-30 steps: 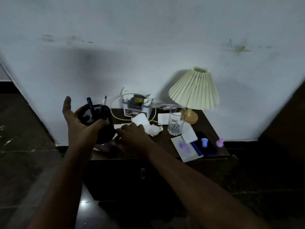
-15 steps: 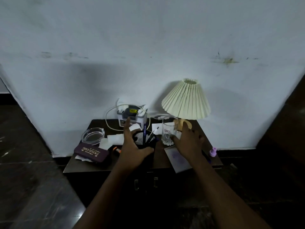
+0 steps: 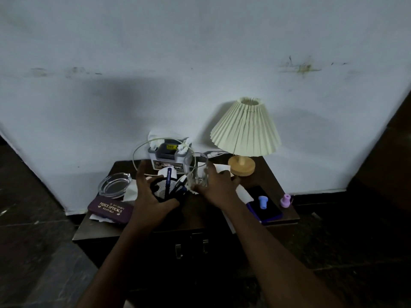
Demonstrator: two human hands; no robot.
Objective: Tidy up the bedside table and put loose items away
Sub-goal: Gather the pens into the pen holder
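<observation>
On the dark bedside table [image 3: 195,221], my left hand [image 3: 150,196] curls round a black mesh pen holder [image 3: 165,188] with pens standing in it. Just right of the holder, my right hand [image 3: 216,185] wraps round a clear drinking glass [image 3: 198,172]. A purple spectacle case [image 3: 110,208] lies at the front left on scraps of paper. Behind it is a glass ashtray [image 3: 114,184]. A dark phone [image 3: 264,204] with a small blue cap [image 3: 262,202] on it lies at the right, near a small purple cap [image 3: 285,200].
A cream pleated lamp [image 3: 244,132] on a wooden base stands at the back right. A grey charger box [image 3: 169,160] with white cables sits against the wall. White papers [image 3: 243,194] lie under my right wrist. Drawer handles [image 3: 191,248] show below the tabletop.
My left hand carried the pen holder from the table's left side to its middle. My right hand moved right from the papers, then closed round the glass.
</observation>
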